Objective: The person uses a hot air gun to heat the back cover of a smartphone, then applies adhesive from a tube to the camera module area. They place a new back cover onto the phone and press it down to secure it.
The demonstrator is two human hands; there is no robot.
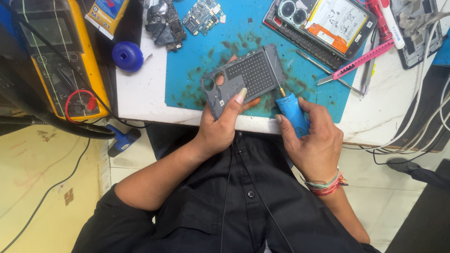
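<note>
- The left hand (220, 129) has its grip closed around the grey phone back frame (243, 79): the thumb lies across the top face, and fingertips show behind the far side, so the frame is pinched between them.
- The right hand (314, 140) has its grip wrapped tight on the blue electric screwdriver (291, 112); the thumb and fingers close fully around the body, with no gap to see.
- The thin metal bit of the screwdriver points up and away from the person, and its tip meets the frame at the lower right corner of the frame.
- The frame is held just above the near edge of the counter (140, 98), over the blue work mat (211, 47). Its long axis runs from lower left to upper right, a little tilted; the camera cut-out is at the left end.
- The long axis of the screwdriver is nearly upright in the view, leaning a little to the left at the tip.
- Toward the far edge of the counter lies an opened phone with its battery (323, 23), with a pink utility knife (356, 61) and metal tweezers (323, 70) just beside it.
- A green circuit board (202, 16) lies at the far edge of the mat.
- A blue round spool (127, 56) sits on the left part of the counter, and a yellow multimeter (61, 56) stands beyond the left edge.
- Nothing lies between the two hands and the frame.
</note>
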